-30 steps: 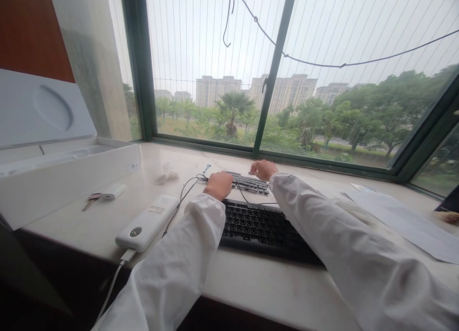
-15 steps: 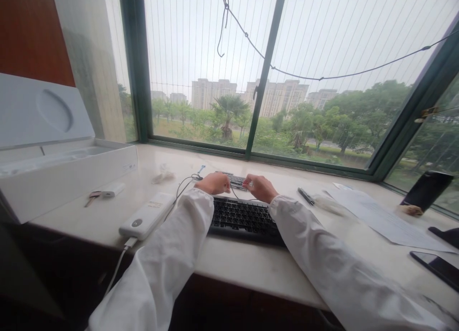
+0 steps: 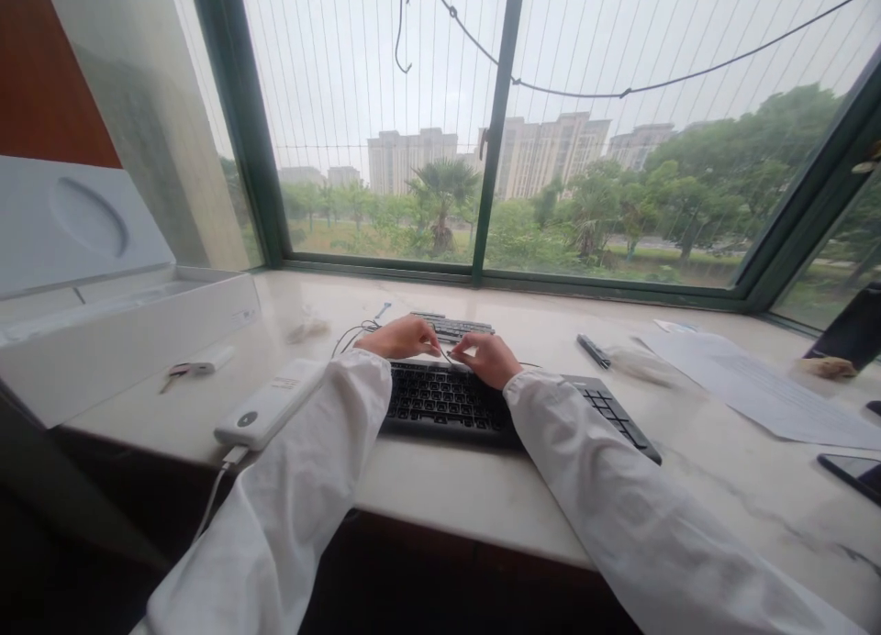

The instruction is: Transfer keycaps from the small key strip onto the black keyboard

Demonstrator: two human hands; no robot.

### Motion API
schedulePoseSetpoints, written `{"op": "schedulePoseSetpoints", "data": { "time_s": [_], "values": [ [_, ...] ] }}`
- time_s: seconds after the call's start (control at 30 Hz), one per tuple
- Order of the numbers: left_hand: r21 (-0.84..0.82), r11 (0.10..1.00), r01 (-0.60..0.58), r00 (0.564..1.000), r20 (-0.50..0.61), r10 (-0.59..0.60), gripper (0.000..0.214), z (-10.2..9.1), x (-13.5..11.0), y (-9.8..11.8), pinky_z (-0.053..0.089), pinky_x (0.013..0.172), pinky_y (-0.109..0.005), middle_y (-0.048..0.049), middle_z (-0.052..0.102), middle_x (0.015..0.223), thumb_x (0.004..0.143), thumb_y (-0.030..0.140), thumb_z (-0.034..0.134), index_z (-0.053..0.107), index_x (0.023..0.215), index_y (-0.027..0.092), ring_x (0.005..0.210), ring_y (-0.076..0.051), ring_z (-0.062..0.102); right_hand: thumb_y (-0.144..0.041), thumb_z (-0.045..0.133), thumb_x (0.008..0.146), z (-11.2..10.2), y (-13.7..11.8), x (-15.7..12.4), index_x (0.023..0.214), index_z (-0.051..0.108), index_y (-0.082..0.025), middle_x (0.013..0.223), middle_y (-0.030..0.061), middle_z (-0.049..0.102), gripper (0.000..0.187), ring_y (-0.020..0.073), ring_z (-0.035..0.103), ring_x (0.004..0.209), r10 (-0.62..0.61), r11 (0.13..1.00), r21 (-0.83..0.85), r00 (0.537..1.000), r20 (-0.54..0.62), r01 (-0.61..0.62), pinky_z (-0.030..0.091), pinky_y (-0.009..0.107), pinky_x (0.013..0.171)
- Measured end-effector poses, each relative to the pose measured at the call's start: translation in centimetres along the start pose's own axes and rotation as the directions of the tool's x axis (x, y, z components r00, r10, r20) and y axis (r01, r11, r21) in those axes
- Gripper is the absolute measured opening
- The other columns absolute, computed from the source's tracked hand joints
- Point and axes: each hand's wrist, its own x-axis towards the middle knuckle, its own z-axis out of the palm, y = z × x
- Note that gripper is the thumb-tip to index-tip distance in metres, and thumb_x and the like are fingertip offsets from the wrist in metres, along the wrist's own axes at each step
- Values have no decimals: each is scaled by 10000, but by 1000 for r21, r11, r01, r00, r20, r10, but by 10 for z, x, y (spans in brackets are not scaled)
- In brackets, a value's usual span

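My left hand (image 3: 406,338) is bent over the back edge of a black keyboard (image 3: 447,401), thumb and fingertips pinched together. Facing it, my right hand (image 3: 487,360) is also closed in a pinch, its fingertips a short gap from the left ones. What either pinch holds is too small to make out. A thin dark cable (image 3: 445,355) shows between the fingertips. Many key positions on the keyboard look bare, without caps. Just behind the hands lie rows of dark keycaps (image 3: 461,327). My right sleeve covers part of the keyboard; its number pad (image 3: 616,415) shows beyond.
On the left stand an open white box (image 3: 138,341), a white power bank (image 3: 272,401) with a cable, and a small white item with a key (image 3: 210,362). To the right lie a dark pen-like object (image 3: 593,350), paper sheets (image 3: 750,387) and a phone (image 3: 853,474). Windows rise behind.
The view has shifted, uncovering the number pad at right. My hands have come closer together and back toward the keyboard, away from the keycap rows.
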Motion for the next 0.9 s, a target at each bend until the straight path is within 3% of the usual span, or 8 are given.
{"op": "schedulePoseSetpoints", "data": {
  "time_s": [0.13,0.27,0.6,0.8,0.9],
  "values": [
    [-69,997,20,1000,10,-19,296,-3,-1,1,350,585,-218,-1,649,639,735,465,667,769,857,215,606,-108,518,-390,662,763,1,-6,-1,792,715,-251,842,0,729,152,148,626,715,-43,999,26,999,30,43,450,263,668],
    [-134,991,18,999,47,-12,325,-4,-2,4,365,617,-215,-9,679,699,716,484,678,769,867,211,659,-115,538,-360,682,752,1,-10,-3,777,728,-268,789,-22,715,106,130,600,675,-52,999,3,997,48,52,415,244,647],
    [-92,995,42,992,122,-31,362,-6,-4,7,335,571,-218,3,656,646,710,501,672,764,904,209,593,-100,507,-406,691,738,2,-13,-6,777,732,-292,666,-35,660,127,133,578,667,-46,997,-55,997,54,49,371,239,627],
    [-178,983,43,990,142,-18,278,-5,-4,10,405,670,-222,-21,730,809,705,420,701,768,884,219,736,-133,603,-394,674,758,1,-12,-7,806,730,-310,679,-35,666,112,127,581,648,-63,990,-118,995,76,72,370,238,615],
    [-201,979,36,990,142,-7,278,-4,-5,10,416,679,-222,-19,730,794,693,420,713,771,876,219,719,-129,604,-370,673,759,0,-13,-7,813,729,-310,718,-38,687,99,127,596,666,-67,992,-106,994,82,75,386,238,628]
  ]
}}
